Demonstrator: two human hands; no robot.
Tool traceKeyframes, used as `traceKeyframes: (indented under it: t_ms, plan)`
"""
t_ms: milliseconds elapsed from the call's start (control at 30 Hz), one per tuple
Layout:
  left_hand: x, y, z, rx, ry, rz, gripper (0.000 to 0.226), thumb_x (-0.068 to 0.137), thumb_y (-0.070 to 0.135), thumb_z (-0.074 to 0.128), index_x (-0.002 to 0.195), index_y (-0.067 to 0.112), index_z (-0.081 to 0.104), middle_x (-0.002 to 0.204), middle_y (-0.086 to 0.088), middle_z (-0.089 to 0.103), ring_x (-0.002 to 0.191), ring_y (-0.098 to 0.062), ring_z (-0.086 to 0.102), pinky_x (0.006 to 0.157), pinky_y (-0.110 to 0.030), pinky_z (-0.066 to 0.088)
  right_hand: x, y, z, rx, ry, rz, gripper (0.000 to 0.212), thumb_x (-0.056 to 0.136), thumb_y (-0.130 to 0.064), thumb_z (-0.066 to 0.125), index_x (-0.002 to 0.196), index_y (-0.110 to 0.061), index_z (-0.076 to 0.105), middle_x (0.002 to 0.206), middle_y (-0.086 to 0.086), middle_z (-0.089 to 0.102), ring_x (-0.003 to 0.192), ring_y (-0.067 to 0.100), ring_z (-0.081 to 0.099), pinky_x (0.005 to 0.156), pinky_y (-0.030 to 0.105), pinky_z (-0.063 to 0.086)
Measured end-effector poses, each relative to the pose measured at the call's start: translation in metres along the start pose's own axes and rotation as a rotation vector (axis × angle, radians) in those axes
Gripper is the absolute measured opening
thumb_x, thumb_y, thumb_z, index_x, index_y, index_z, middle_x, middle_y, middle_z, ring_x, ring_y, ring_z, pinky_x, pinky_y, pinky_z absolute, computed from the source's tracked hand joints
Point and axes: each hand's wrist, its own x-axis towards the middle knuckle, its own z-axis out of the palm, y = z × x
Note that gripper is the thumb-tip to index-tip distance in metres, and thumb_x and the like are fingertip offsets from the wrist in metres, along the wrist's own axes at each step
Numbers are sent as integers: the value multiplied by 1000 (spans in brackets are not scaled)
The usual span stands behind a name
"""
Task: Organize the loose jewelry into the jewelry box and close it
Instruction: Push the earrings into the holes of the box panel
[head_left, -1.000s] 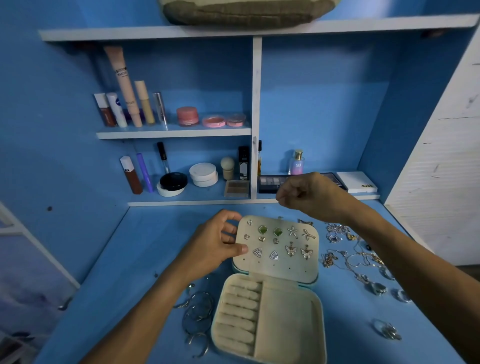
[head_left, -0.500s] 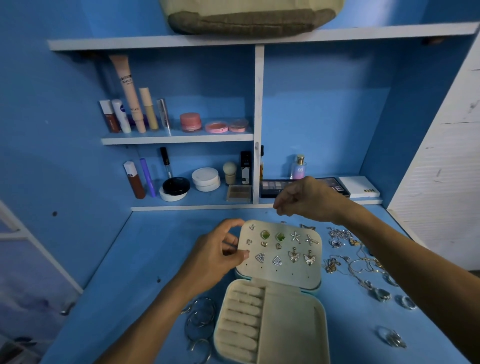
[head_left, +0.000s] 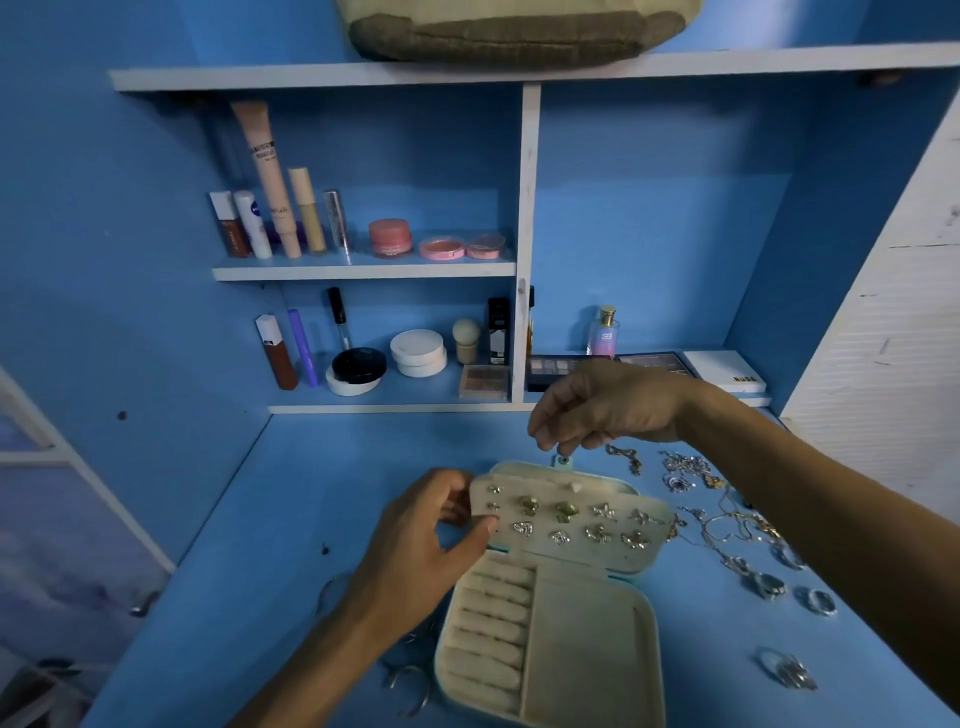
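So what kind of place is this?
Likely a vanity nook at home: makeup tubes and compacts line the blue shelves, with a perfume bottle, and an open jewelry box sits on the desk.

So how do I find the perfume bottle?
Look in the wide right-hand compartment of the blue shelf unit. The perfume bottle stands near its left side, behind the flat eyeshadow palettes. Unlike them, it is a small upright bottle, pink-purple with a gold cap.

Open bench (head_left: 311, 493) left, clutter right

We find passage over the bare bench at centre left of the frame; the open jewelry box (head_left: 582, 649) fills the lower centre, bangles (head_left: 410, 680) crowd its left edge, loose jewelry (head_left: 727, 525) covers the right, and the low shelf (head_left: 389, 409) walls off the back.
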Motion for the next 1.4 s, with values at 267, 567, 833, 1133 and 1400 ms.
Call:
traceKeyframes:
  t_ms: [267, 567, 833, 1133, 1400]
  plan:
    - [-17, -14, -3, 238, 92, 411, 18, 87, 21, 71, 99, 22, 59, 94, 10, 62, 84, -6, 64, 69, -27, 54, -7, 3, 37, 57, -97, -69, 18, 88, -2, 68, 97, -16, 76, 88, -1, 75, 76, 7, 66, 72, 24, 49]
    - [-25, -26, 0, 312, 173, 590, 25, 85, 20, 78, 99, 17, 57, 93, -1, 69, 85, -13, 68, 72, -26, 58, -7, 17, 69, 76, -96, -113, 14, 85, -4, 75, 94, -14, 79, 86, 2, 75, 78, 5, 62, 73, 25, 48]
    - [-25, -32, 0, 305, 166, 584, 34, 79, 13, 83, 99, 16, 56, 94, -3, 68, 87, -14, 69, 72, -28, 58, 2, 26, 78, 123, -124, -143, 16, 83, 0, 74, 97, -7, 78, 90, 10, 74, 84, 12, 65, 86, 33, 52]
    - [-25, -33, 1, 286, 164, 576, 32, 82, 17, 83, 100, 16, 57, 94, -2, 69, 87, -12, 69, 72, -27, 58, 0, 24, 79, 107, -143, -160, 13, 84, -9, 78, 97, -10, 78, 96, 12, 75, 87, 10, 66, 86, 25, 51]
    - [-25, -33, 2, 290, 175, 582, 24, 88, 22, 79, 100, 14, 59, 94, -2, 70, 87, -10, 69, 74, -24, 58, -1, 10, 74, -104, -185, -203, 13, 86, -12, 76, 99, -11, 78, 96, 2, 76, 94, 18, 70, 86, 26, 55]
